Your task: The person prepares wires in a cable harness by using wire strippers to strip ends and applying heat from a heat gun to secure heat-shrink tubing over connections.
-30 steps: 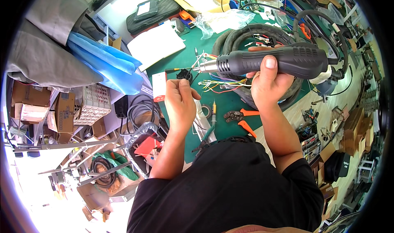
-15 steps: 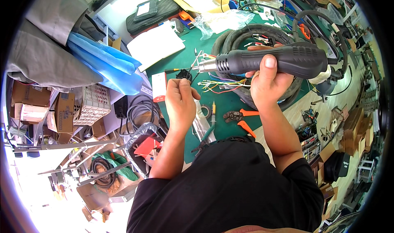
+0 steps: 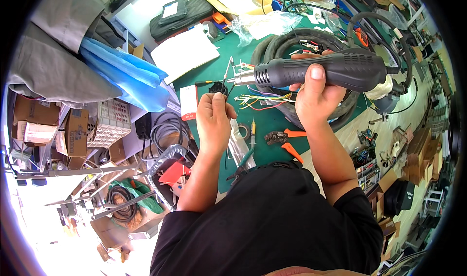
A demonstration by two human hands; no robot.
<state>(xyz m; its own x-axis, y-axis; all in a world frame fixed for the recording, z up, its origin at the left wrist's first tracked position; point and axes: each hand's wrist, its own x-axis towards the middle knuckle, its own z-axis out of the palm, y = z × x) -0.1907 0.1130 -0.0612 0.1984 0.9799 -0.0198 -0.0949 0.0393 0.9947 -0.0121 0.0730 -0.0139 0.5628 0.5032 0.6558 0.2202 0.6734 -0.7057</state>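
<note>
My right hand [image 3: 318, 101] is wrapped round the grip of a black hot-air gun [image 3: 357, 69], held level with its metal nozzle pointing left. In my left hand [image 3: 213, 123], thumb and fingers pinch a thin wire [image 3: 226, 71], whose end rises just in front of the nozzle. Where the fingers close on it, the wire is hidden. Below the gun, a bundle of coloured wires [image 3: 265, 100] fans out from a thick black cable coil [image 3: 265, 50]. Nearer me on the green mat lie orange-handled crimping pliers [image 3: 278, 138], a yellow-tipped syringe [image 3: 253, 132] and green-handled pliers [image 3: 247, 158].
A white-and-orange box [image 3: 188, 102] stands left of my left hand, with an open white notebook [image 3: 185, 54] beyond. Clear plastic bags [image 3: 265, 25] lie at the back. At the left, a blue cloth [image 3: 124, 74] hangs near the mat; a lined bin [image 3: 165, 166] stands below.
The wire in my left hand now stands more upright before the nozzle. The hot-air gun and my right hand have shifted very slightly left.
</note>
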